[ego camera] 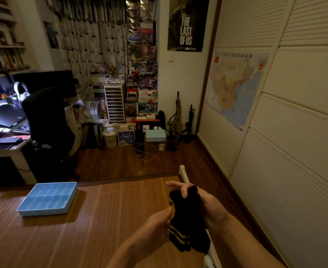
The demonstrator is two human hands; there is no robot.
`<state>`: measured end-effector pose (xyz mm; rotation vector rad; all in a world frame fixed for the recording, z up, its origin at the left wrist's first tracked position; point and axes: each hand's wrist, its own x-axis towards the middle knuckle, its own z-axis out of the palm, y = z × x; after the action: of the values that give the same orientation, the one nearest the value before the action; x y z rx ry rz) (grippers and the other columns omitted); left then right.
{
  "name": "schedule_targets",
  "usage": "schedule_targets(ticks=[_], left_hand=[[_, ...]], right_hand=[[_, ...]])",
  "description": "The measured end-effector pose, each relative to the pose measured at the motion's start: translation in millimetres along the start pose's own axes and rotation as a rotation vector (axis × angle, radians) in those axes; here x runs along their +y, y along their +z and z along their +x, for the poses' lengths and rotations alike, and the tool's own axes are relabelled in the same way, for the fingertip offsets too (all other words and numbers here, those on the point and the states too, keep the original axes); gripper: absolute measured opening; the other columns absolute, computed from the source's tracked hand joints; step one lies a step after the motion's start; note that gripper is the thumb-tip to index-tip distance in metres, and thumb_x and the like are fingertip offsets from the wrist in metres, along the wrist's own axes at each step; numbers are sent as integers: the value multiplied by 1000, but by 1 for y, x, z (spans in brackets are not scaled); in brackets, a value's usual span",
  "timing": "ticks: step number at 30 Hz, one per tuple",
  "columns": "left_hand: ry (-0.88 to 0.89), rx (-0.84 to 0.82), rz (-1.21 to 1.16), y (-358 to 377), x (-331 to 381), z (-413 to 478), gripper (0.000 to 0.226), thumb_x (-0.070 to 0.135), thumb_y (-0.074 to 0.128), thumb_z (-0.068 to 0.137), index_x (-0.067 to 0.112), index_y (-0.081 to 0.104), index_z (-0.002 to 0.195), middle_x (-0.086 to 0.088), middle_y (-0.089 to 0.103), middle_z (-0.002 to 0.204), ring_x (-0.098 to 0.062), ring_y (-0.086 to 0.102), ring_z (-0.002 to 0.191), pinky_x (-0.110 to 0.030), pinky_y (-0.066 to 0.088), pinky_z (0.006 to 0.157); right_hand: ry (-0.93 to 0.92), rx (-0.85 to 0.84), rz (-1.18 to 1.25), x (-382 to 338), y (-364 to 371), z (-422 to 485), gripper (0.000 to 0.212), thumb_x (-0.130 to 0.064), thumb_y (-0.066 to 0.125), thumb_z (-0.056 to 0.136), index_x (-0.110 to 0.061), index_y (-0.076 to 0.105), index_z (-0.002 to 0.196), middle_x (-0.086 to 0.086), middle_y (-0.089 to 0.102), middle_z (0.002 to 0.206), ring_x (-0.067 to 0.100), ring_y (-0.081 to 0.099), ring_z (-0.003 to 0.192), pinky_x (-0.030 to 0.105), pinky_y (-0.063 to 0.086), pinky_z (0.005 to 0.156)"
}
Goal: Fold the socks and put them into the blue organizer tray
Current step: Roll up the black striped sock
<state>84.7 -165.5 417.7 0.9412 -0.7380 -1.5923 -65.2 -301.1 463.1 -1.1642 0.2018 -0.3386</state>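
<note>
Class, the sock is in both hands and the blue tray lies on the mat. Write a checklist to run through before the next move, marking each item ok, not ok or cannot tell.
1. Left hand pinches the sock by its striped edge: ok.
2. Right hand holds the sock's top end: ok.
3. Fold finished: cannot tell.
4. One sock or a pair: cannot tell.
5. Tray lies flat on the mat, open side up: ok.

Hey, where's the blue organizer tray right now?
Head view, lower left: the blue organizer tray sits on the wooden surface, well left of the black sock.
</note>
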Motion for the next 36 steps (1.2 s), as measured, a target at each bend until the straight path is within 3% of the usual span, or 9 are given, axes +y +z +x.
schedule_targets(ticks=[4, 8, 13, 16, 19, 23, 28, 31, 36], left_hand=[[-10, -110, -135, 6, -1, -3, 67, 39, 82, 85, 3, 62, 137, -18, 68, 127, -32, 66, 118, -41, 51, 104], [16, -114, -212, 4, -4, -2, 62, 17, 76, 93, 4, 50, 147, -29, 57, 139, -44, 57, 128, -48, 47, 106], [45, -40, -98, -5, -7, -4, 57, -3, 69, 94, 11, 53, 147, -29, 54, 145, -47, 52, 135, -53, 46, 109], [35, -4, -92, -6, -9, -4, 74, -3, 80, 82, 10, 49, 148, -29, 58, 141, -46, 56, 131, -51, 51, 104], [35, -10, -76, -1, -8, -6, 81, -5, 83, 77, 11, 47, 148, -28, 59, 140, -46, 57, 130, -50, 52, 103], [-15, -40, -18, 1, -3, -9, 73, -14, 71, 82, 8, 46, 148, -29, 60, 138, -45, 58, 130, -50, 51, 105], [16, -27, -19, 1, 2, -11, 75, -17, 72, 79, 7, 48, 147, -28, 61, 137, -43, 59, 129, -48, 51, 105], [-6, -46, 26, 0, 3, -13, 75, -19, 68, 82, 6, 44, 148, -27, 60, 140, -43, 57, 132, -48, 49, 108], [-94, -27, 90, 2, 10, -16, 63, 9, 76, 87, 6, 50, 143, -18, 66, 136, -37, 61, 129, -44, 51, 104]], right_hand=[[-8, -22, 146, -4, -1, -2, 24, -30, 48, 103, -11, 61, 96, 17, 37, 158, 43, 31, 146, 61, 27, 120], [73, 96, 317, -7, -7, -5, 36, -29, 39, 104, -6, 66, 114, 25, 39, 156, 48, 32, 145, 64, 24, 120], [218, 276, 12, -21, -21, -6, 53, -56, 45, 100, -18, 66, 131, 21, 60, 139, 42, 56, 129, 57, 45, 109], [219, 316, -448, -30, -23, -9, 40, -53, 61, 92, -25, 74, 117, 7, 65, 128, 24, 65, 118, 47, 57, 97], [161, 270, -627, -34, -26, -10, 22, -34, 73, 90, -30, 76, 111, -6, 72, 114, 13, 69, 109, 40, 61, 90], [65, 321, -608, -33, -24, -7, 23, -26, 75, 89, -30, 76, 112, -4, 71, 118, 10, 69, 108, 31, 60, 85], [305, 256, -450, -26, -24, -10, 45, -50, 57, 97, -14, 74, 116, 10, 73, 116, 23, 71, 110, 37, 58, 90], [191, 253, -566, -27, -22, -11, 33, -45, 62, 96, -19, 76, 110, 11, 73, 109, 22, 71, 99, 31, 55, 78], [70, 257, -581, -20, -13, -9, 23, -36, 66, 95, -24, 75, 113, 0, 74, 108, 15, 72, 99, 25, 56, 72]])
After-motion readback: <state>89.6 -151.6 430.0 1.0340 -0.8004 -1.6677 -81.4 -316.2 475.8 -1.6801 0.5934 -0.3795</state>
